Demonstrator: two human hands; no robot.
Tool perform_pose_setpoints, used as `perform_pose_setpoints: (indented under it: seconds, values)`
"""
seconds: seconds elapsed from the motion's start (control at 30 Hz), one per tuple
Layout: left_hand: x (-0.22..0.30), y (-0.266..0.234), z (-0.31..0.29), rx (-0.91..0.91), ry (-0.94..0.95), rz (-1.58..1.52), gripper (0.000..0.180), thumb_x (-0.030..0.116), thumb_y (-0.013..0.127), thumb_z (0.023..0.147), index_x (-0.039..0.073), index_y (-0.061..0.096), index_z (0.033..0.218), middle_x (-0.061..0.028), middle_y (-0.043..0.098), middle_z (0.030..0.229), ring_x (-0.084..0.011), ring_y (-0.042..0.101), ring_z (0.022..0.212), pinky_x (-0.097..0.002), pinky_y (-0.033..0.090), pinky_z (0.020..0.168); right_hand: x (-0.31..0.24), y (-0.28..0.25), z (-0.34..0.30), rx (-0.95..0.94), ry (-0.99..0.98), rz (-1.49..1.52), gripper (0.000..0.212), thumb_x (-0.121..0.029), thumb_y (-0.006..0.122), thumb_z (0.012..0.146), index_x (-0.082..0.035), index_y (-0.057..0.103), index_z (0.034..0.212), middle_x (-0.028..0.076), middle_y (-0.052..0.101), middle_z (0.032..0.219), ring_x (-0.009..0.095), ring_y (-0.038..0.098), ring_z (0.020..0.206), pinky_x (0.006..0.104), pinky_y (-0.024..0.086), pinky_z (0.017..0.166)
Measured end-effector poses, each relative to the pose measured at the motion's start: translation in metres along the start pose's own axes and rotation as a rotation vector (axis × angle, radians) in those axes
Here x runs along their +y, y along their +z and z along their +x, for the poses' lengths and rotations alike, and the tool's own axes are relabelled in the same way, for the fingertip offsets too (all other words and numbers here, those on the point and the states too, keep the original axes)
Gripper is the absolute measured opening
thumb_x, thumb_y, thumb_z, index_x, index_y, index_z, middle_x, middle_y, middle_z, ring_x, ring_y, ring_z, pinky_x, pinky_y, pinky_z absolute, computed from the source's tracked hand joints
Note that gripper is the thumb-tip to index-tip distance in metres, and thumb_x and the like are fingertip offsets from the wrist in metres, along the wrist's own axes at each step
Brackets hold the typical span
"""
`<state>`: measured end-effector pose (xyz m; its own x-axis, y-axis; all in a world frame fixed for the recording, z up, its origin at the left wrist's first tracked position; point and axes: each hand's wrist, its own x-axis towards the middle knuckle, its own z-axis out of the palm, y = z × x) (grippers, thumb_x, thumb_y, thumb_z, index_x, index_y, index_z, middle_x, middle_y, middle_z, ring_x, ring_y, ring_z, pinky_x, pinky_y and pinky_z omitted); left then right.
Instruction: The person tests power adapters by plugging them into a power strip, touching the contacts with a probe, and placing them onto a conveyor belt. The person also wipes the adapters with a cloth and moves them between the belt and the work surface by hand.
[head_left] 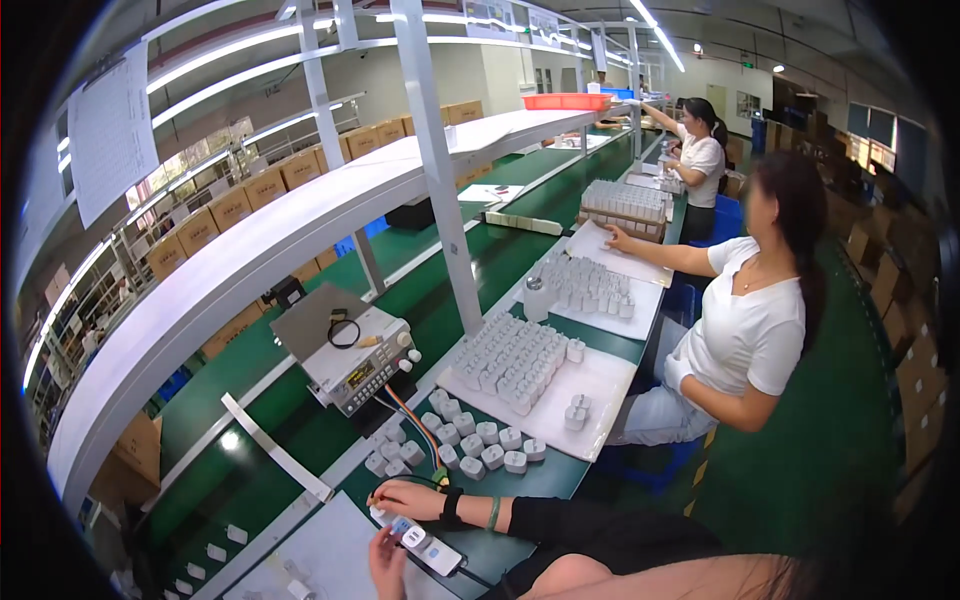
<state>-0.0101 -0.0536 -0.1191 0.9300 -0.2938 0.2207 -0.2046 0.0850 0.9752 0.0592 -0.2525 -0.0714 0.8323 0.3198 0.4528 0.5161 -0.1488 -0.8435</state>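
A white power strip (436, 556) lies at the bench edge, with a white charger (413, 538) standing in it and a small blue display beside the charger. My right hand (412, 499), with a black band and a green bangle at its wrist, reaches over the strip's far end. Its fingers are pinched together by a small white piece; what exactly they grip is too small to tell. Beside the strip's near side is my left hand (386, 566), fingers loosely bent and apart, with nothing visible in it. Several white chargers (473, 445) stand just beyond my right hand.
A bench instrument (362, 375) with coloured wires stands ahead. Trays of chargers (515, 360) line the bench to the right, where a co-worker (745, 320) sits and another person (697, 160) works farther off. A metal post (440, 170) and a white shelf (270, 225) rise over the green belt.
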Motion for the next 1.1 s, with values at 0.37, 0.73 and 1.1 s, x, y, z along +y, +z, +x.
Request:
perform_pose_setpoints:
  seconds: [0.37, 0.73, 1.1]
  values:
    - [0.021, -0.013, 0.074, -0.040, -0.206, 0.233, 0.051, 0.009, 0.070, 0.082, 0.004, 0.053, 0.130, -0.0073, 0.061, 0.119, -0.0148, 0.057, 0.105, -0.0289, 0.046, 0.090, -0.018, -0.009, 0.019, -0.206, 0.059, -0.087, 0.028, -0.024, 0.056, 0.089, 0.002, 0.066, 0.095, 0.018, 0.065, 0.098, 0.031, 0.061, 0.096, 0.0380, 0.048, 0.085]
    - [0.001, 0.006, 0.061, 0.072, -0.179, 0.189, 0.055, 0.008, 0.073, 0.079, 0.002, 0.053, 0.130, -0.0047, 0.061, 0.117, -0.0133, 0.057, 0.106, -0.0282, 0.046, 0.092, -0.017, -0.006, 0.000, -0.035, 0.092, -0.050, 0.025, -0.020, 0.056, 0.090, 0.003, 0.064, 0.096, 0.015, 0.065, 0.096, 0.030, 0.061, 0.090, 0.0355, 0.048, 0.081]
    - [0.018, 0.005, 0.071, 0.083, -0.192, 0.257, 0.043, 0.006, 0.072, 0.078, 0.004, 0.060, 0.120, -0.0044, 0.064, 0.112, -0.0127, 0.059, 0.100, -0.0269, 0.048, 0.088, -0.071, -0.036, -0.026, -0.062, 0.115, 0.137, 0.015, -0.008, 0.054, 0.090, 0.001, 0.065, 0.095, 0.006, 0.065, 0.094, 0.016, 0.062, 0.084, 0.0270, 0.048, 0.075]
